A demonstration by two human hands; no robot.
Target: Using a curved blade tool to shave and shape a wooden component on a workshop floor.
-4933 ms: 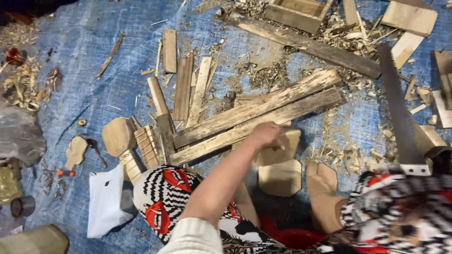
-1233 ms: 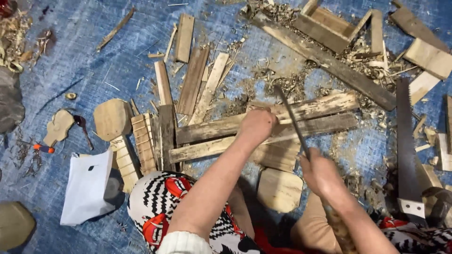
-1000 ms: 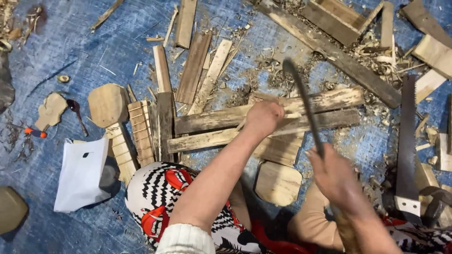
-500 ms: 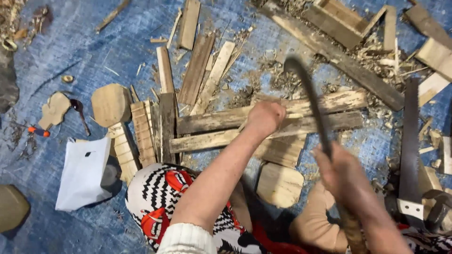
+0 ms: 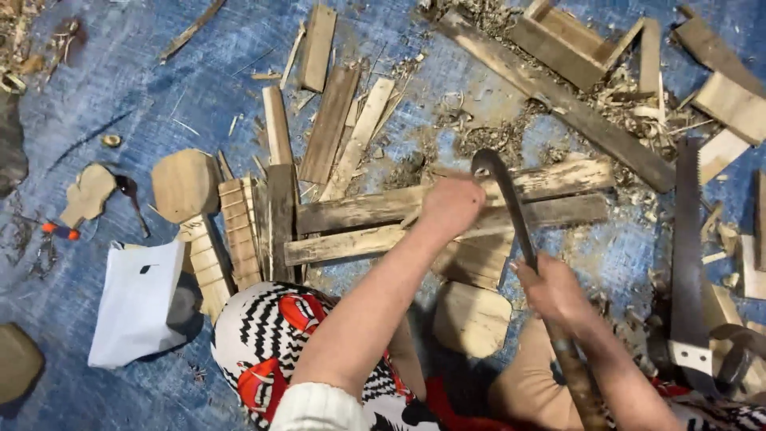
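Here's the curved blade (image 5: 501,199), dark and hooked at its tip, raised over the middle of the blue tarp (image 5: 104,88) with its tip up beside the left fist. The right hand (image 5: 554,289) has its fingers wrapped tight round the tool just above the wooden handle (image 5: 578,379), which runs down toward the bottom edge. The left hand (image 5: 452,206) is closed into a fist, knuckles up, pressing down on a small wooden piece (image 5: 476,259) that lies on two long weathered planks (image 5: 359,227); what exactly the fingers grip underneath, I can't tell. Those planks lie side by side, running left to right across the centre, one just above the other. Just below them, near the person's knee, sits a rounded pale wood blank (image 5: 471,318). To the right, a handsaw (image 5: 688,255) lies lengthwise, teeth facing right, with shavings and offcuts scattered about it. Up top right, a long dark board (image 5: 558,100) slants across a heap of sawdust. To the left, short ridged slats (image 5: 239,231) stand close together beside a round-headed paddle shape (image 5: 185,185), and a white bag (image 5: 137,302) lies flat near the patterned black-white-and-red trouser knee (image 5: 271,335). More thin strips (image 5: 327,124) fan out above the planks
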